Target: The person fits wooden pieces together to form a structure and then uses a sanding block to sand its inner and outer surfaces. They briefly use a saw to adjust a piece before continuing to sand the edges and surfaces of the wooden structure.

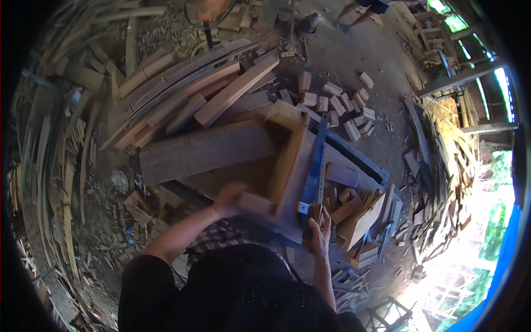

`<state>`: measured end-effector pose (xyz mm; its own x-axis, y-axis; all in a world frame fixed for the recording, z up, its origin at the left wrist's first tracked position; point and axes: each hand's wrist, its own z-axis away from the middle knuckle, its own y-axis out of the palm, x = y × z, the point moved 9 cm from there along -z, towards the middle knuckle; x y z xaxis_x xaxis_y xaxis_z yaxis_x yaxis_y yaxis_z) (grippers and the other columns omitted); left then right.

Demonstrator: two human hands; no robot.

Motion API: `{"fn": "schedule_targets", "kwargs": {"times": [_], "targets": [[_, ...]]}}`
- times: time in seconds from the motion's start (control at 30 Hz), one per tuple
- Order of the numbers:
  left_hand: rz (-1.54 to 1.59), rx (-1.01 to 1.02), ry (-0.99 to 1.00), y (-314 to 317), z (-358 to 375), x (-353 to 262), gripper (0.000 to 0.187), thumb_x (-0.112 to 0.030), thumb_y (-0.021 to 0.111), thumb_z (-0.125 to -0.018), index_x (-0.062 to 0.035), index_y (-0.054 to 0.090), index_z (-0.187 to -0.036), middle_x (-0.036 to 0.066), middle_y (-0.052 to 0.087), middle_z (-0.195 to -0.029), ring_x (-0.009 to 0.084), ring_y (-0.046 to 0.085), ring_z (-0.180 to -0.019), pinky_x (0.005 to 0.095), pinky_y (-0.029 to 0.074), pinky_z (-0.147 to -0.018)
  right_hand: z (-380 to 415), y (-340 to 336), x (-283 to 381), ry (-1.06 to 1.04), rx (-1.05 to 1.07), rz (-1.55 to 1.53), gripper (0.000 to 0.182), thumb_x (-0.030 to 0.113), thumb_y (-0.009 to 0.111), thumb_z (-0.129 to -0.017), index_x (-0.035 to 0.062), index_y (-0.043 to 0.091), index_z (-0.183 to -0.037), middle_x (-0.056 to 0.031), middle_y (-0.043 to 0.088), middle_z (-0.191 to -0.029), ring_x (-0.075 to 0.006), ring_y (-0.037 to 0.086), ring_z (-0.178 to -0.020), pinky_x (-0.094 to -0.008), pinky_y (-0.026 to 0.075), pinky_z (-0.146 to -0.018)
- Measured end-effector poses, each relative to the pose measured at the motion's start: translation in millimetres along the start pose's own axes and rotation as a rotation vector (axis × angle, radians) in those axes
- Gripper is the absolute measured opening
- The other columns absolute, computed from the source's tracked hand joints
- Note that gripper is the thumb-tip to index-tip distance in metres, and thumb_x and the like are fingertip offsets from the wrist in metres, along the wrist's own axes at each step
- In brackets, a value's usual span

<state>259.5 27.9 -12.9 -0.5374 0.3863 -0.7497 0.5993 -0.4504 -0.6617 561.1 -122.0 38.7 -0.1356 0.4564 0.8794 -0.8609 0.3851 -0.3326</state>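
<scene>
Gripping the wooden handle of a long-bladed tool (314, 171), right hand (318, 231) is curling its fingers; blade is extending ahead of them. Left hand (229, 200) is blurring beside a short wood block (258, 202); can't tell if fingers are closed. Loose offcuts (347, 205) are lying right of the right fingers.

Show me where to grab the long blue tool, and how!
Probably by the brown handle of the blue tool, coming from the person's own side. That chunky handle is at the near end, and the long, narrow part points away. The right hand holds it there.
</scene>
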Motion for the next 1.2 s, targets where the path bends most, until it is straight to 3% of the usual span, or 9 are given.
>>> {"fn": "schedule_targets", "kwargs": {"times": [0.07, 0.13, 0.3, 0.43, 0.57, 0.73, 0.97, 1.07, 1.2], "targets": [[0.051, 0.149, 0.027, 34, -22, -39, 0.067, -0.034, 0.092, -0.062, -0.0123, 0.057, -0.115, 0.012, 0.066, -0.106, 0.0360, 0.065, -0.098, 0.0435, 0.053, -0.081, 2, 0, -14, 0.068, 0.027, -0.244, 0.063, 0.022, 0.069, -0.091, 0.0098, 0.042, -0.148, -0.0102, 0.057, -0.126, -0.0206, 0.054, -0.115, -0.0334, 0.042, -0.100], [0.230, -0.234, 0.357, 10, -36, -118, 0.062, -0.033, 0.091, -0.066, -0.0117, 0.057, -0.113, 0.012, 0.068, -0.096, 0.0360, 0.068, -0.087, 0.0433, 0.054, -0.074, 6, -8, -13, 0.065, 0.018, -0.287, 0.061, 0.019, 0.066, -0.093, 0.0104, 0.042, -0.148, -0.0084, 0.058, -0.124, -0.0182, 0.055, -0.112, -0.0314, 0.043, -0.098], [0.075, -0.131, 0.219, 31, -94, -178, 0.065, -0.039, 0.088, -0.071, -0.0068, 0.056, -0.117, 0.017, 0.069, -0.100, 0.0385, 0.068, -0.091, 0.0443, 0.055, -0.080, 10, -59, -36, 0.025, -0.149, -0.489, 0.062, 0.016, 0.064, -0.093, 0.0090, 0.039, -0.149, -0.0100, 0.058, -0.129, -0.0196, 0.059, -0.110, -0.0338, 0.048, -0.094], [0.170, -0.098, 0.115, -13, -99, -206, 0.077, -0.042, 0.086, -0.072, -0.0062, 0.051, -0.130, 0.021, 0.067, -0.113, 0.0411, 0.066, -0.102, 0.0480, 0.052, -0.088, 6, -89, -39, -0.036, -0.199, -0.572, 0.061, 0.019, 0.061, -0.094, 0.0072, 0.039, -0.149, -0.0112, 0.054, -0.135, -0.0227, 0.057, -0.117, -0.0347, 0.047, -0.099], [0.058, -0.152, 0.153, -69, -57, -234, 0.067, -0.041, 0.087, -0.073, -0.0027, 0.057, -0.118, 0.022, 0.070, -0.098, 0.0394, 0.070, -0.090, 0.0456, 0.055, -0.079, 1, -81, -26, -0.062, -0.129, -0.676, 0.063, 0.025, 0.060, -0.095, 0.0095, 0.036, -0.151, -0.0117, 0.050, -0.139, -0.0236, 0.055, -0.120, -0.0364, 0.047, -0.099], [-0.150, 0.005, 0.014, -110, -11, -212, 0.059, -0.039, 0.082, -0.077, -0.0075, 0.053, -0.118, 0.018, 0.070, -0.099, 0.0401, 0.069, -0.088, 0.0481, 0.054, -0.076, -12, -18, 11, 0.061, 0.037, -0.844, 0.062, 0.029, 0.058, -0.097, 0.0132, 0.033, -0.152, -0.0106, 0.051, -0.136, -0.0231, 0.055, -0.118, -0.0373, 0.049, -0.096], [-0.340, -0.070, -0.205, -139, 25, -114, 0.055, -0.032, 0.081, -0.076, -0.0050, 0.055, -0.116, 0.018, 0.069, -0.091, 0.0396, 0.068, -0.084, 0.0487, 0.053, -0.071, -30, 100, 58, 0.172, 0.274, -0.585, 0.066, 0.029, 0.062, -0.096, 0.0131, 0.032, -0.153, -0.0107, 0.055, -0.128, -0.0184, 0.059, -0.106, -0.0319, 0.054, -0.080], [-0.322, -0.141, -0.161, -128, 37, -86, 0.048, -0.026, 0.081, -0.075, -0.0059, 0.056, -0.111, 0.016, 0.067, -0.092, 0.0381, 0.066, -0.086, 0.0471, 0.053, -0.072, -59, 153, 64, -0.181, 0.267, -0.406, 0.070, 0.026, 0.070, -0.092, 0.0088, 0.037, -0.151, -0.0180, 0.056, -0.130, -0.0219, 0.062, -0.104, -0.0347, 0.052, -0.086], [-0.480, -0.096, -0.113, -116, 38, -84, 0.052, -0.031, 0.084, -0.071, -0.0104, 0.058, -0.111, 0.009, 0.063, -0.091, 0.0327, 0.067, -0.086, 0.0430, 0.053, -0.073, -62, 197, 111, -0.288, 0.246, 0.150, 0.072, 0.038, 0.071, -0.087, 0.0194, 0.041, -0.150, -0.0233, 0.054, -0.125, -0.0347, 0.055, -0.113, -0.0459, 0.045, -0.096]]}}
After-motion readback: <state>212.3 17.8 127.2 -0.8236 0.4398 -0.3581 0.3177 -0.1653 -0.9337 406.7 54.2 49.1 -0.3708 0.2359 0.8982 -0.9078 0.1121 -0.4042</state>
